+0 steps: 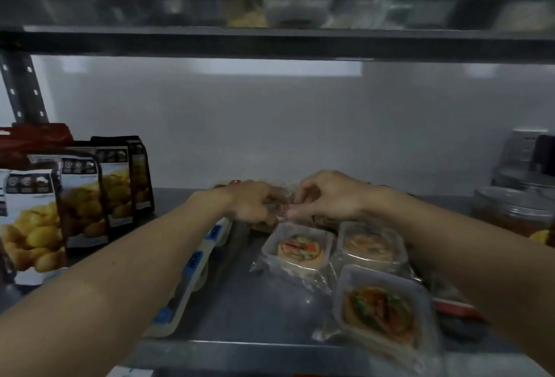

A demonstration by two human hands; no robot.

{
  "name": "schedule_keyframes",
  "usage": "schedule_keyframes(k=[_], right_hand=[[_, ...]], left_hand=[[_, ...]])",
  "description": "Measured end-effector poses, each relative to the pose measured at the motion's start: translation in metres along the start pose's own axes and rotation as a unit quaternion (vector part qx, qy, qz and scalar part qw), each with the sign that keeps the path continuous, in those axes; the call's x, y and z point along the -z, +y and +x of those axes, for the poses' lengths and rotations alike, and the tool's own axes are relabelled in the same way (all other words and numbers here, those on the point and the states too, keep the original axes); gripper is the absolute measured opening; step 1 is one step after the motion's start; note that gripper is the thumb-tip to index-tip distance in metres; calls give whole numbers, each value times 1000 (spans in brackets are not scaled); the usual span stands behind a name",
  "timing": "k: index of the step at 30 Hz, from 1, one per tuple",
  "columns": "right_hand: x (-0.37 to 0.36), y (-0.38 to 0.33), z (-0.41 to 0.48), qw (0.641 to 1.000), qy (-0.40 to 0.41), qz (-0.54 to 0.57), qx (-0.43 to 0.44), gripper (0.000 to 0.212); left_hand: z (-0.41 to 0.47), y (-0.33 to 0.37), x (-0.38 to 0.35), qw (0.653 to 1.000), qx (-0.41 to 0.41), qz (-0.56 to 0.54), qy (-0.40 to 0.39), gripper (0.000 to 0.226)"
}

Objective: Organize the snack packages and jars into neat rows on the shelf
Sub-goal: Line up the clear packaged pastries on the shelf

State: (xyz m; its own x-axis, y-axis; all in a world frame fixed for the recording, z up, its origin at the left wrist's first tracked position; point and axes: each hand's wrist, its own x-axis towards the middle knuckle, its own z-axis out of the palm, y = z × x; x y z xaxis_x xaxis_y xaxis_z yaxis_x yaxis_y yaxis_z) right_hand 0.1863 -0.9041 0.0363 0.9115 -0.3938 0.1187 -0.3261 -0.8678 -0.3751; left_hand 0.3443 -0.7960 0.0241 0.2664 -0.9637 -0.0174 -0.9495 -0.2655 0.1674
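Note:
Both my hands meet over a clear-wrapped snack package (285, 196) at the back middle of the metal shelf (246, 310). My left hand (252, 201) grips its left side and my right hand (324, 196) pinches its right edge. In front of it lie three clear trays of topped snacks: one in the middle (300, 252), one to its right (371, 246), one nearest me (381, 312). A row of white packs with blue labels (195, 265) runs under my left forearm. Standing chip bags (81, 196) line the left side. Jars (516, 211) stand at the right.
A red bag (36, 136) sits behind the chip bags. An upper shelf (270, 43) hangs close above. A dark red-striped package (456, 307) lies under my right forearm. The white back wall (270, 130) closes the shelf.

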Motion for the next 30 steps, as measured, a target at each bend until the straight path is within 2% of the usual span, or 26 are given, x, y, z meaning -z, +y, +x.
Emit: schedule_keyframes(k=[3,9,13,16,26,30], right_hand=[[2,8,19,999,27,-30,-17,38],[-11,12,39,996,-65,-44,-41,53],[-14,12,43,993,-105,-33,-52,69],[-15,13,44,990,-127,-24,-63,73],[-19,15,45,993,-99,-12,-58,64],[-22,18,44,997,-59,5,-40,59]], left_hand=[[6,-10,3,1000,-12,-23,-1,56],[16,-20,-1,999,-24,-39,9,40],[17,-24,-2,998,-26,-62,3,42],[16,-27,-2,996,-33,-83,-11,41],[14,-31,-6,995,-22,-97,-9,55],[14,-30,-4,996,-14,-85,8,62]])
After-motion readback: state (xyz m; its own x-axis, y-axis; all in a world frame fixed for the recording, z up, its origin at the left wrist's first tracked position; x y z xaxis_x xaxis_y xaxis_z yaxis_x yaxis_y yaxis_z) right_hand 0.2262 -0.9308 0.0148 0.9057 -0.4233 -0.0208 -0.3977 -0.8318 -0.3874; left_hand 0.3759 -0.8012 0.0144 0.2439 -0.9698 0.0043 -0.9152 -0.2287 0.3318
